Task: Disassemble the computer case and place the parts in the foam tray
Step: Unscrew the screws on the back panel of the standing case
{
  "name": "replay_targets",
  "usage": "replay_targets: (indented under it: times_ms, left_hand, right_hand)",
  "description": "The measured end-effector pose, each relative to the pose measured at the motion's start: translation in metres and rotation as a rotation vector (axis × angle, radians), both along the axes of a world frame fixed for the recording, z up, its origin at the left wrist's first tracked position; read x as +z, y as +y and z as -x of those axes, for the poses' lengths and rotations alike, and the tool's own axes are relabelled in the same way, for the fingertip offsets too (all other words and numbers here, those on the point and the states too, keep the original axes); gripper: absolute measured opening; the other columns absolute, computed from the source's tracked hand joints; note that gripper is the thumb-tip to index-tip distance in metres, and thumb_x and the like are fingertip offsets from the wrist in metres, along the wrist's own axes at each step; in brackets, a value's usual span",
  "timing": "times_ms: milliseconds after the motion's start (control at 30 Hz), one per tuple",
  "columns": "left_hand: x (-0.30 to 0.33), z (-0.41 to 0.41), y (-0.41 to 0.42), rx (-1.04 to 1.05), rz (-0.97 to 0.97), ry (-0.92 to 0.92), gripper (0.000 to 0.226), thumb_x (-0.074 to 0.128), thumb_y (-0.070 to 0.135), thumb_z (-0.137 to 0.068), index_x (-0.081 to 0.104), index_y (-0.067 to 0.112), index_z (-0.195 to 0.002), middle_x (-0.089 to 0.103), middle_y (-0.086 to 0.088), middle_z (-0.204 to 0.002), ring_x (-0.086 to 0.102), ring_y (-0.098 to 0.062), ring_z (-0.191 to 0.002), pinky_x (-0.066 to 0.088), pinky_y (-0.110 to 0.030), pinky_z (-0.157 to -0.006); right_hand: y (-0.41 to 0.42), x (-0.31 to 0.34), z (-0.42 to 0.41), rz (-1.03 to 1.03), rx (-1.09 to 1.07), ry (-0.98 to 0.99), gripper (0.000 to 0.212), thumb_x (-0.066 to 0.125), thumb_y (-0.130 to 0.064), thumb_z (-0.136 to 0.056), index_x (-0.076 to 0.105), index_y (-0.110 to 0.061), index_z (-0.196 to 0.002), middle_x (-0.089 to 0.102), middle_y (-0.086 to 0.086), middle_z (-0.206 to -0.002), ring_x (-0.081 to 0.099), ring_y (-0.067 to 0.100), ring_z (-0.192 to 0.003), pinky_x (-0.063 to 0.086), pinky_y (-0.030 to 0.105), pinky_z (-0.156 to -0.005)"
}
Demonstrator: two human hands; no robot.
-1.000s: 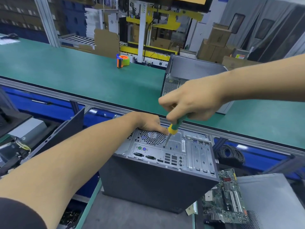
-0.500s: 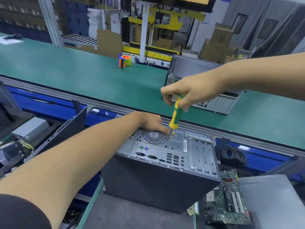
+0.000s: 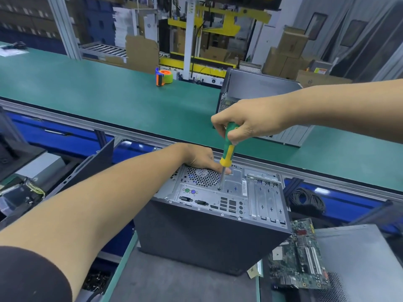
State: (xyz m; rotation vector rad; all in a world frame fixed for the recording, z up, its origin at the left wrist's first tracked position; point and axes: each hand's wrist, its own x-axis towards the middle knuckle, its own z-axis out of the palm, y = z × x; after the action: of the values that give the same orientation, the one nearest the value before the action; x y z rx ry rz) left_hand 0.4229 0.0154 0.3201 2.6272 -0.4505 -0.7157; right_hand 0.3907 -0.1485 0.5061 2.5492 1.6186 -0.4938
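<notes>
A dark computer case [image 3: 202, 236] stands on end before me, its silver rear panel [image 3: 235, 192] facing up. My right hand [image 3: 246, 120] grips the top of a green and yellow screwdriver [image 3: 227, 147]. The tool stands nearly upright with its tip on the rear panel beside the fan grille [image 3: 201, 176]. My left hand [image 3: 199, 156] rests on the far edge of the case next to the grille, one finger lying just behind the screwdriver shaft. A loose green motherboard [image 3: 298, 260] lies to the right of the case.
A long green conveyor table [image 3: 109, 101] runs behind the case. On it stand a second computer case [image 3: 257, 88] and an orange and green tape dispenser [image 3: 164, 76]. A grey panel [image 3: 359, 258] lies at right, a black cable coil [image 3: 305, 199] beyond it, dismantled parts at left.
My right hand has slid up from low on the screwdriver handle to its top, uncovering the green and yellow grip. The tip stays on the panel and my left hand keeps its place.
</notes>
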Motion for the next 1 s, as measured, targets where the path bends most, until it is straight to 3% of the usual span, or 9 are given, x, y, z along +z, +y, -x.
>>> replay_targets:
  times_ms: [67, 133, 200, 433, 567, 733, 900, 1000]
  left_hand:
    - [-0.001, -0.001, -0.001, 0.0, 0.003, 0.013, 0.114, 0.041, 0.105, -0.058, 0.07, 0.009, -0.113, 0.068, -0.007, -0.124, 0.061, -0.024, -0.108, 0.039, -0.054, -0.114]
    - [-0.001, -0.002, -0.001, -0.004, 0.006, 0.008, 0.109, 0.041, 0.106, -0.057, 0.068, 0.015, -0.112, 0.066, -0.002, -0.121, 0.055, -0.019, -0.103, 0.038, -0.053, -0.115]
    - [-0.002, -0.001, 0.0, 0.0, 0.016, -0.005, 0.109, 0.044, 0.103, -0.061, 0.07, 0.013, -0.119, 0.067, -0.006, -0.128, 0.061, -0.022, -0.113, 0.04, -0.052, -0.113]
    - [-0.001, 0.0, 0.002, -0.009, 0.017, 0.004, 0.097, 0.045, 0.095, -0.073, 0.067, 0.017, -0.126, 0.064, -0.006, -0.133, 0.058, -0.025, -0.125, 0.039, -0.051, -0.114]
    - [0.004, 0.002, 0.0, -0.012, -0.02, 0.005, 0.11, 0.04, 0.102, -0.062, 0.069, 0.016, -0.124, 0.062, -0.011, -0.138, 0.056, -0.031, -0.131, 0.038, -0.054, -0.115]
    - [0.003, 0.002, -0.002, -0.013, -0.019, 0.002, 0.105, 0.041, 0.099, -0.066, 0.068, 0.014, -0.122, 0.063, -0.012, -0.135, 0.057, -0.031, -0.128, 0.039, -0.054, -0.114]
    - [0.002, 0.002, 0.0, -0.009, -0.042, 0.01, 0.099, 0.042, 0.096, -0.074, 0.066, 0.017, -0.128, 0.062, -0.003, -0.136, 0.057, -0.023, -0.124, 0.037, -0.051, -0.115]
    - [0.0, -0.002, 0.001, 0.007, -0.028, 0.008, 0.098, 0.041, 0.097, -0.071, 0.067, 0.008, -0.102, 0.068, -0.003, -0.109, 0.062, -0.025, -0.1, 0.046, -0.049, -0.104]
  right_hand:
    - [-0.002, -0.002, -0.001, -0.013, -0.046, 0.027, 0.007, 0.061, -0.022, -0.091, 0.055, -0.024, -0.087, 0.063, 0.01, -0.08, 0.057, 0.019, -0.056, 0.048, 0.037, -0.055]
    - [-0.005, -0.004, -0.001, -0.073, -0.081, 0.088, 0.008, 0.063, -0.018, -0.089, 0.057, -0.023, -0.087, 0.066, 0.007, -0.079, 0.06, 0.015, -0.051, 0.049, 0.027, -0.05]
    - [-0.006, -0.007, -0.001, -0.173, -0.131, 0.191, 0.011, 0.066, -0.011, -0.087, 0.061, -0.02, -0.091, 0.068, 0.001, -0.076, 0.063, 0.012, -0.053, 0.049, 0.019, -0.05]
    - [-0.019, -0.041, 0.001, -0.547, -0.312, 0.35, 0.01, 0.063, -0.006, -0.092, 0.059, -0.005, -0.1, 0.071, 0.001, -0.075, 0.065, 0.009, -0.065, 0.052, 0.023, -0.058]
    - [-0.022, -0.054, 0.006, -0.751, -0.385, 0.396, 0.013, 0.062, 0.002, -0.088, 0.056, 0.001, -0.1, 0.069, 0.018, -0.082, 0.065, 0.005, -0.062, 0.049, 0.015, -0.054]
    - [-0.023, -0.055, 0.01, -0.769, -0.346, 0.38, 0.013, 0.062, 0.002, -0.087, 0.056, 0.0, -0.098, 0.067, 0.017, -0.083, 0.065, 0.007, -0.066, 0.052, 0.019, -0.06]
    - [-0.025, -0.05, 0.01, -0.805, -0.355, 0.345, 0.011, 0.062, 0.004, -0.088, 0.055, 0.001, -0.097, 0.067, 0.01, -0.077, 0.061, -0.001, -0.058, 0.045, 0.011, -0.051]
    - [-0.027, -0.05, 0.008, -0.805, -0.368, 0.323, 0.011, 0.062, 0.004, -0.088, 0.056, 0.001, -0.096, 0.068, 0.01, -0.077, 0.061, -0.001, -0.057, 0.044, 0.01, -0.05]
